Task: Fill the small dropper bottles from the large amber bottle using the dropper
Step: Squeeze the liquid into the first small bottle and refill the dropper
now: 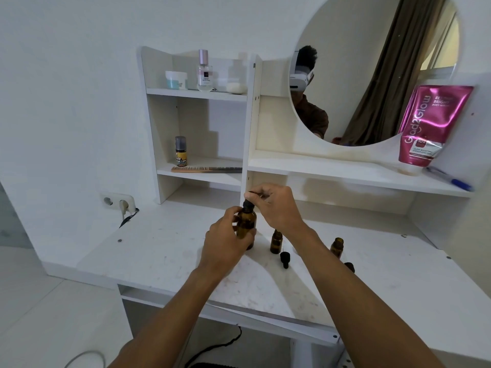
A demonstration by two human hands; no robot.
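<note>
My left hand grips the large amber bottle, which stands upright on the white desk. My right hand pinches the black dropper top at the bottle's neck. To the right stand two small amber bottles, one beside my right wrist and one farther right, both without caps. A loose black dropper cap lies on the desk between them. Another small dark bottle shows partly behind my right forearm.
A white shelf unit rises behind the bottles, holding a comb, a small spray bottle, a perfume bottle and a jar. A round mirror, a pink tube and a blue pen sit to the right. A wall socket is at the left.
</note>
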